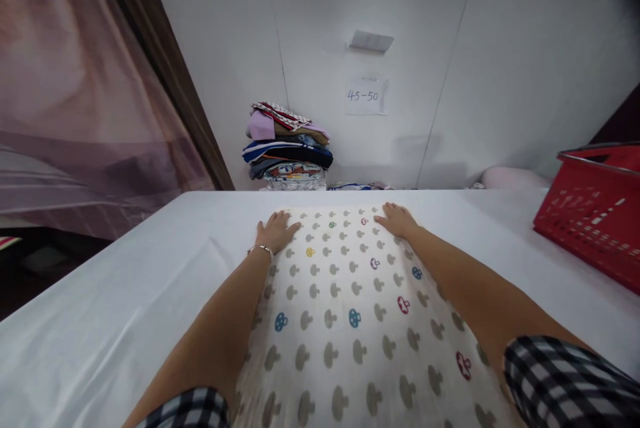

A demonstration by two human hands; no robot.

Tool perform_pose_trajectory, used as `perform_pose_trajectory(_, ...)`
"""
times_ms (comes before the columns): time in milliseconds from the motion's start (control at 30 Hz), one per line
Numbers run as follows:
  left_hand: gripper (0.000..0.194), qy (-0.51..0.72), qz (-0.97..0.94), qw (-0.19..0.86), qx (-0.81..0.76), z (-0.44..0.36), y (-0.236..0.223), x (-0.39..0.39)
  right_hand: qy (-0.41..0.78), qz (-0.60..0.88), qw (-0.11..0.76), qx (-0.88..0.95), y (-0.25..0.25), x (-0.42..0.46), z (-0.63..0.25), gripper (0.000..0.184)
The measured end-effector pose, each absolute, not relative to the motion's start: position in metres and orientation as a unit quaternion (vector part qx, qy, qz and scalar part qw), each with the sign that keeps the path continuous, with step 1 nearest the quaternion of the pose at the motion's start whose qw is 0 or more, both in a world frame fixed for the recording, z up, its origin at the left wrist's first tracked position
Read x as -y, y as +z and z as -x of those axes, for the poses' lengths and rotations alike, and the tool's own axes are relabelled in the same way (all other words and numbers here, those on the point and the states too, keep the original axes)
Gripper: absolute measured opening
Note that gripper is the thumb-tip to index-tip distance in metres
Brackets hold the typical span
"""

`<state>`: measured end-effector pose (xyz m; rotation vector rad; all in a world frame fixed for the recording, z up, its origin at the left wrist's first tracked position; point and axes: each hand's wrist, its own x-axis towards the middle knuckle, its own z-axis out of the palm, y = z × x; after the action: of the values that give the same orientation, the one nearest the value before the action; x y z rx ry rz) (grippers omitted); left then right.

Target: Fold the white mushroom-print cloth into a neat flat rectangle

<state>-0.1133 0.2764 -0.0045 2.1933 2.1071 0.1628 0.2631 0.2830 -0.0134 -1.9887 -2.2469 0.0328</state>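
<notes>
white table (125, 281), kinda creased on the left | pale mushroom-print cloth (345, 308) laid flat-ish down the middle, reaching near the far edge | red plastic basket (590, 215) sitting over on the right side

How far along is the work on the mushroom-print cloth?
Done, it seems: the cloth lies spread lengthwise on the table, mostly flat. In hand: the left hand and right hand rest at its far corners. Left: no fold has been made in the part in view; if it should end up like the folded stack behind, all folding remains, but that's a guess.
</notes>
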Motion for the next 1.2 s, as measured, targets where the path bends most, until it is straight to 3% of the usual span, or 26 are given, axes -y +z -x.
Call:
perform_pose_trajectory(200,0.065,0.064,-0.731,0.017,-0.679,0.112,-0.003,-0.272,0.008,0.645,0.097,0.758,-0.01,-0.274,-0.27,0.054)
perform_pose_trajectory(600,0.063,0.035,-0.732,0.058,-0.678,0.114,0.019,-0.272,0.047,0.673,0.047,0.737,0.008,-0.25,-0.28,0.055)
perform_pose_trajectory(733,0.06,0.04,-0.803,0.016,-0.595,0.112,0.03,-0.215,0.031,0.647,0.046,0.761,0.004,-0.183,-0.283,0.065)
perform_pose_trajectory(900,0.061,0.034,-0.857,0.008,-0.515,0.116,0.009,-0.109,0.05,0.65,0.054,0.756,-0.012,-0.093,-0.306,0.072)
perform_pose_trajectory(1200,0.06,0.053,-0.814,0.088,-0.571,0.098,0.021,-0.04,0.095,0.692,0.038,0.714,0.004,-0.055,-0.304,0.063)
